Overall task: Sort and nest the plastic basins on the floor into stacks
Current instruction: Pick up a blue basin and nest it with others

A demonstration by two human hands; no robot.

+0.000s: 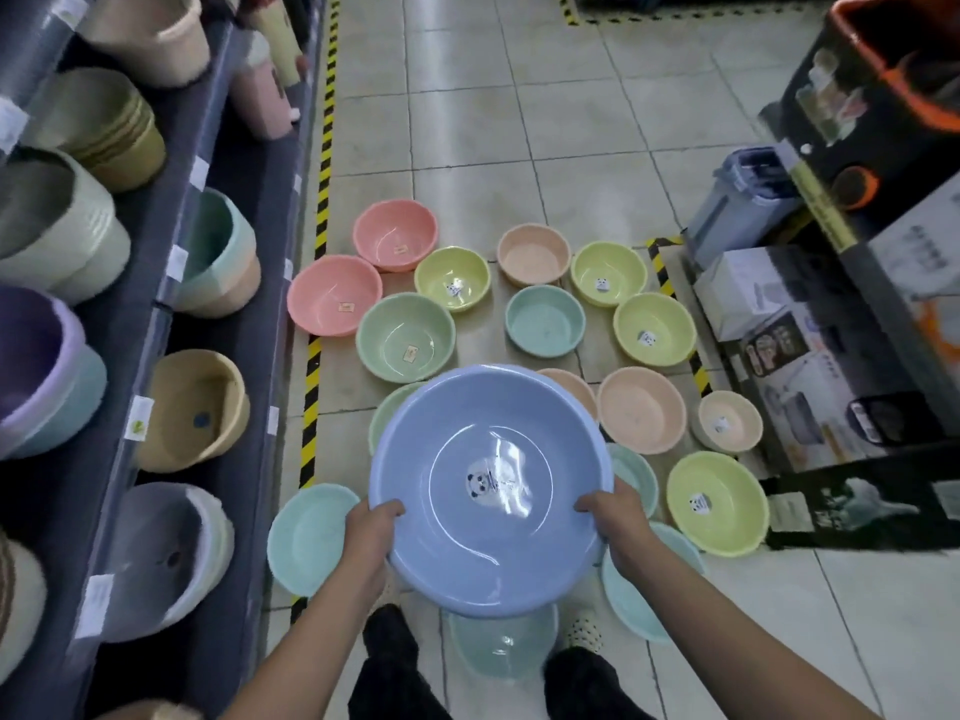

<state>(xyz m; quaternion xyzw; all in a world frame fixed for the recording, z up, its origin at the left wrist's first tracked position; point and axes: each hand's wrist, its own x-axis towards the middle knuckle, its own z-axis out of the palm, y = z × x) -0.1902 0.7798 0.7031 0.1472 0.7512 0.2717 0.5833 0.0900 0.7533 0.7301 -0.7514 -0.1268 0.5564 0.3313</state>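
Basins cover the tiled floor (519,122) ahead of me, and I am holding a large blue basin (488,485) above them, open side up, with a panda sticker at its bottom. My left hand (371,532) is closed on its near-left rim, thumb over the edge and fingers underneath. My right hand (621,522) grips the near-right rim the same way.

On the floor, far left, two pink basins (395,241) sit touching each other, with a green basin (405,337) just near of them. Three yellow-green basins (608,272) with stickers lie toward the far right, and a fourth yellow-green basin (717,504) sits near right. Peach basins (641,407) lie between those, and a teal basin (545,319) stands in the middle of the spread. A pale aqua basin (309,537) is just left of my left hand, another aqua basin (649,584) is below my right forearm, and one more (501,646) lies between my feet, partly hidden by the blue basin.

Shelves (130,356) on the left hold stacked plastic tubs. Boxed goods (779,330) stand on the right.
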